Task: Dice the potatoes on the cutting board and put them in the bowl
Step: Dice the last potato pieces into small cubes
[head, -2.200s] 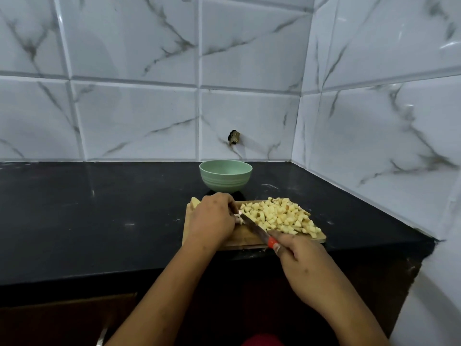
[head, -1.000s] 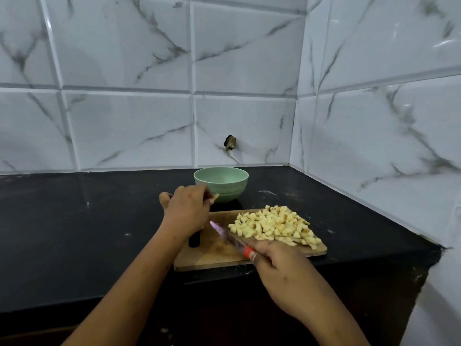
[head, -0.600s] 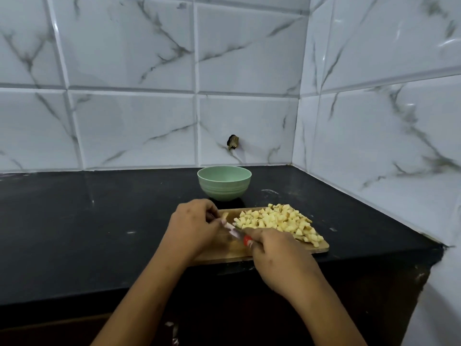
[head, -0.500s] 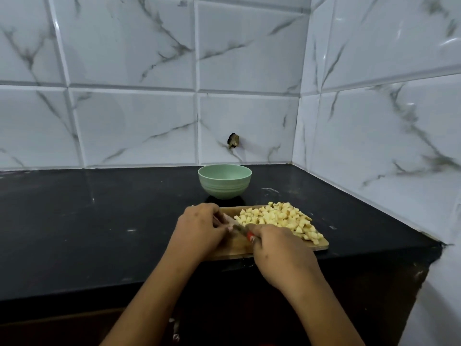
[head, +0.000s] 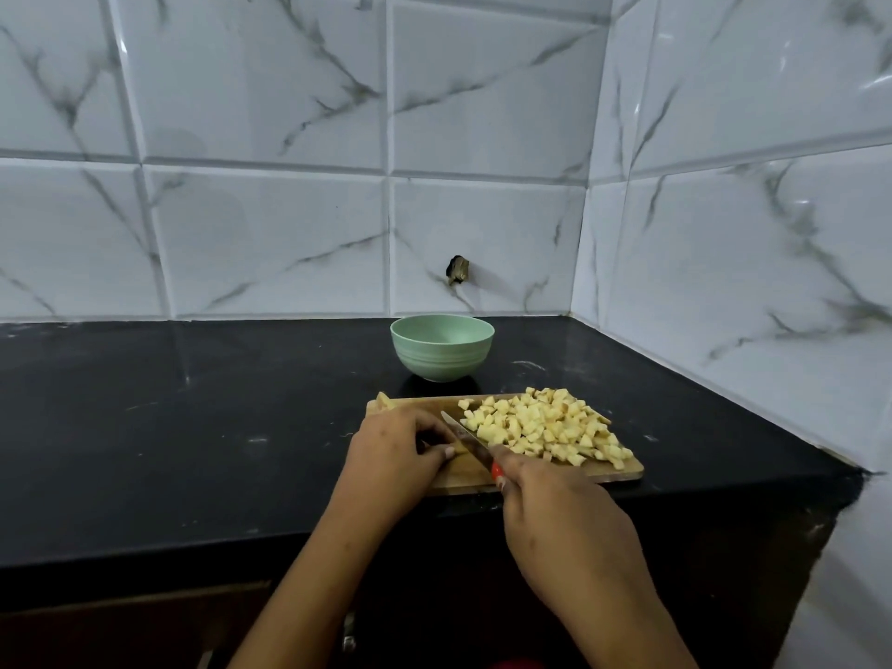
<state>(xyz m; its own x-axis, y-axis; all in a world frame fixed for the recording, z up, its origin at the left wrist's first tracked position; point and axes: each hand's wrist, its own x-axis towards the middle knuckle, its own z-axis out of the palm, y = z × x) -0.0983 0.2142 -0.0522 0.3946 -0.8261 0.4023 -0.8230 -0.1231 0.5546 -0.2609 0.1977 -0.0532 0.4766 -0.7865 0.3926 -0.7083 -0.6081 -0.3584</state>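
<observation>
A wooden cutting board (head: pixel 622 470) lies on the black counter near its front edge. A heap of diced potato (head: pixel 545 429) covers the board's right half. My left hand (head: pixel 393 456) is curled over a potato piece on the board's left half; that piece is mostly hidden under the fingers. My right hand (head: pixel 555 504) grips a red-handled knife (head: pixel 466 439), whose blade lies just right of the left fingertips. One uncut potato piece (head: pixel 383 400) sits at the board's far left corner. A pale green bowl (head: pixel 441 347) stands behind the board, with nothing visible inside.
The black counter (head: pixel 193 427) stretches far to the left. White marble-look tiled walls (head: pixel 482 234) close in the back and the right side, meeting in a corner right of the bowl. A small dark hole marks the back wall above the bowl.
My left hand went left off the board about a second ago, then came back onto a potato piece. The knife has come up beside the left fingers again.
</observation>
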